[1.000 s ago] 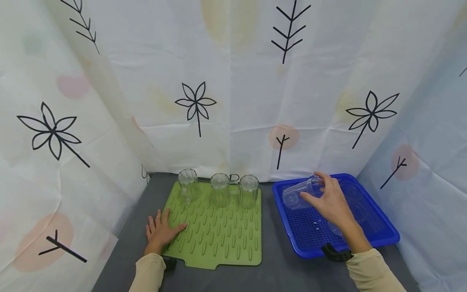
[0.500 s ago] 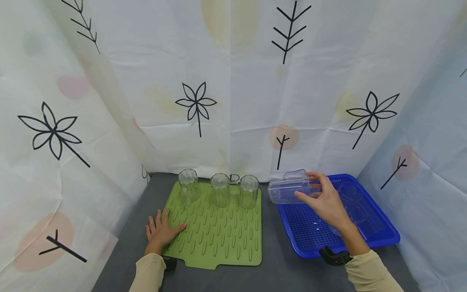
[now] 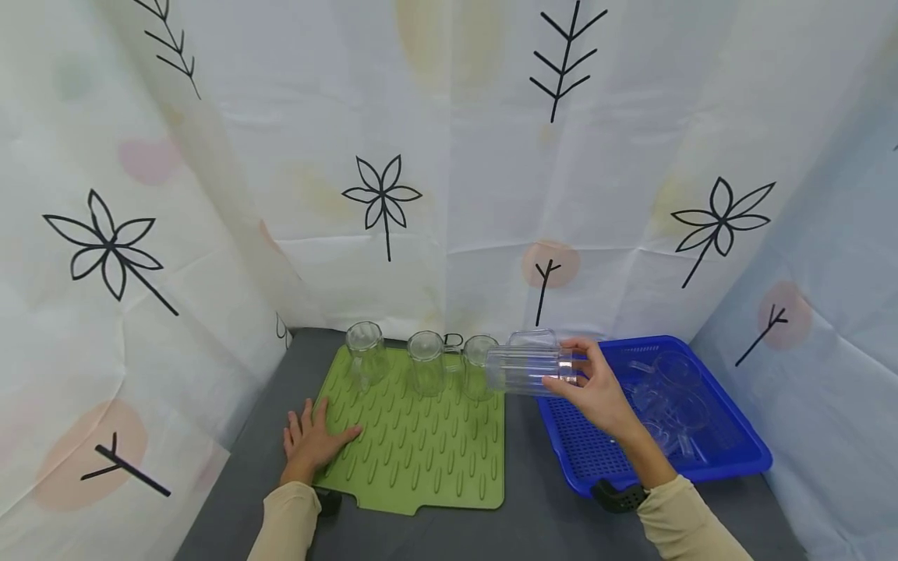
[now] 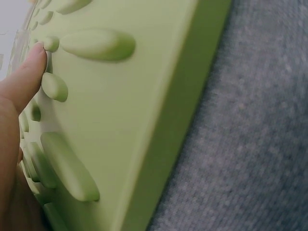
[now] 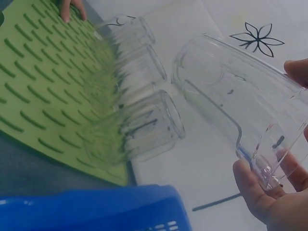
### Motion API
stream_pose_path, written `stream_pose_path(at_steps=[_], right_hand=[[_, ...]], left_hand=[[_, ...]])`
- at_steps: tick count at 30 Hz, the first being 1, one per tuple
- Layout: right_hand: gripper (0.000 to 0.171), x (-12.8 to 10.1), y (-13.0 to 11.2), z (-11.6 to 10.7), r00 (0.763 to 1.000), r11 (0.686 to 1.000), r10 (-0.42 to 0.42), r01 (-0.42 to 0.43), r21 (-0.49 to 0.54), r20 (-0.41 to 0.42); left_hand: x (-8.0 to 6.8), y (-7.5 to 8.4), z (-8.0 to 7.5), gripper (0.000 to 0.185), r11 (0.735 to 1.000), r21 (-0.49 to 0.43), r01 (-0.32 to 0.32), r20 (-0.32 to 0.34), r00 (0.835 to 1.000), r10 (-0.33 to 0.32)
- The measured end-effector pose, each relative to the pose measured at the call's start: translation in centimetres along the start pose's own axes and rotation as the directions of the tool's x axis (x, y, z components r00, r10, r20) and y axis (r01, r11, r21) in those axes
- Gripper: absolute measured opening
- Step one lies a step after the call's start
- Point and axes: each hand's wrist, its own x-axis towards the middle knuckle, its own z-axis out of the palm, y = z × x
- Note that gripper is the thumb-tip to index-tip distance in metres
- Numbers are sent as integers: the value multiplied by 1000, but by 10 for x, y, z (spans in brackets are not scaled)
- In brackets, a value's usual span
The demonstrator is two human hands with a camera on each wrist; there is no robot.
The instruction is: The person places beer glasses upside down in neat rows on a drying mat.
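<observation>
My right hand [image 3: 596,393] grips a clear glass mug [image 3: 526,369] near one end, between the thumb and fingers. The mug lies sideways in the air, between the blue basket [image 3: 567,467] and the green ridged mat [image 3: 421,467]. In the head view it overlaps the rightmost of three glass mugs standing along the mat's far edge: a left mug [image 3: 366,354], a middle mug [image 3: 426,366] and a right mug [image 3: 474,382]. The right wrist view shows the held mug [image 5: 216,82] apart from them. My left hand [image 3: 312,446] rests with spread fingers on the mat's left edge.
Several clear glass mugs [image 3: 673,409] lie jumbled in the right part of the basket. Grey cloth [image 3: 522,499] covers the table under mat and basket. White patterned curtains [image 3: 477,202] stand close behind and on both sides.
The right hand has lifted the mug out over the basket's left rim and carried it left to the mat's right side, turning it nearly level. The left hand has stayed on the mat.
</observation>
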Motion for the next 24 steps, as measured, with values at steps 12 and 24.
stream_pose_path(at_steps=[12, 24], right_hand=[[60, 6, 0, 32, 997, 992, -52, 45, 121, 55], [59, 6, 7, 65, 993, 990, -82, 70, 124, 91]], left_hand=[[5, -3, 3, 121, 999, 30, 16, -1, 1000, -16], [-3, 3, 0, 119, 1000, 10, -8, -24, 1000, 8]])
